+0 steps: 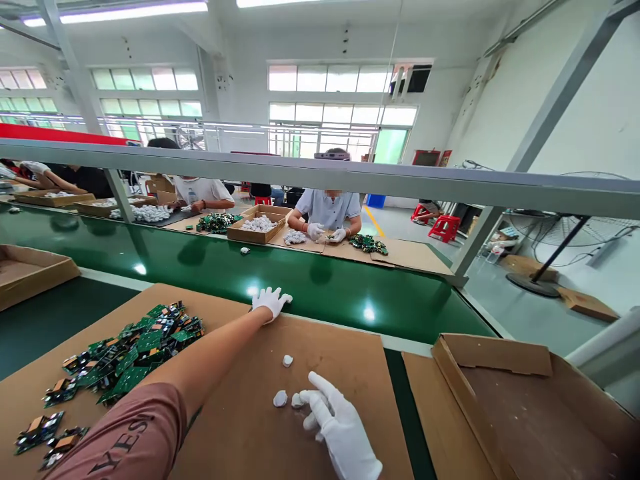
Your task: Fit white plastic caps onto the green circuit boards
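My left hand (270,304), in a white glove, reaches out to the near edge of the green conveyor belt (320,283). Its fingers are spread and I see nothing in them. My right hand (340,427), also gloved, is over the cardboard sheet (250,427) with its fingers apart. Its fingertips are right at a small white piece (297,401); whether they press on it I cannot tell. Two more are close by: one white piece (280,399) to the left and another white piece (287,361) farther off.
Green circuit boards (135,353) are heaped left of my left arm. A cardboard tray (493,427) stands at right, another box (30,273) at far left. One white item (245,251) lies on the belt. Across it, a gloved co-worker (327,217) sits beneath a metal rail (320,175).
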`<action>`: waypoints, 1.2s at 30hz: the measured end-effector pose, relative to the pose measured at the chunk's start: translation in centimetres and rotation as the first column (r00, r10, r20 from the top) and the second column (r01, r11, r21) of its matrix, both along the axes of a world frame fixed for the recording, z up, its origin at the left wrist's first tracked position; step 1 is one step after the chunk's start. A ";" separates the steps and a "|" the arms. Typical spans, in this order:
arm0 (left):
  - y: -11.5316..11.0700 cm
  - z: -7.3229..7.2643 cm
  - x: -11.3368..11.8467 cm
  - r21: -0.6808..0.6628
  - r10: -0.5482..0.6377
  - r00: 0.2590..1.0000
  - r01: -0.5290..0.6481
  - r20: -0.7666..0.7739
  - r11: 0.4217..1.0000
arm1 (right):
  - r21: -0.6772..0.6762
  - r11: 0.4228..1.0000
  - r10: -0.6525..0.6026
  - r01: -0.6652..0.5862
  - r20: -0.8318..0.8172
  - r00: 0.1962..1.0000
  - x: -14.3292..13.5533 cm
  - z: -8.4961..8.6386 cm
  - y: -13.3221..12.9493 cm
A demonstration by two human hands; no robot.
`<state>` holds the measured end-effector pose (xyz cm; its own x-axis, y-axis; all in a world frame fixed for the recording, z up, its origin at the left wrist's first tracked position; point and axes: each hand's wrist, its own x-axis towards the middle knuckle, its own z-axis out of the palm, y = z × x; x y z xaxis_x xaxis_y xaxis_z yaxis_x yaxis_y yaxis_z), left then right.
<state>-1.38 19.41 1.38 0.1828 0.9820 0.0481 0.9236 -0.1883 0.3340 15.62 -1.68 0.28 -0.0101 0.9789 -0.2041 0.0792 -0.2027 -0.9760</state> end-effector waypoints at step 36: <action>-26.7 -6.6 -9.0 0.110 -0.721 0.690 0.723 -0.067 0.682 | 0.116 0.080 -0.996 0.990 -0.041 0.085 22.3 1.7 -24.0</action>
<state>-10.35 -7.28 -5.21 0.8348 0.5316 0.1431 0.4895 -0.8357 0.2489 37.95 -25.63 2.01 0.9912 0.0983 -0.0882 -0.0841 -0.0456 -0.9954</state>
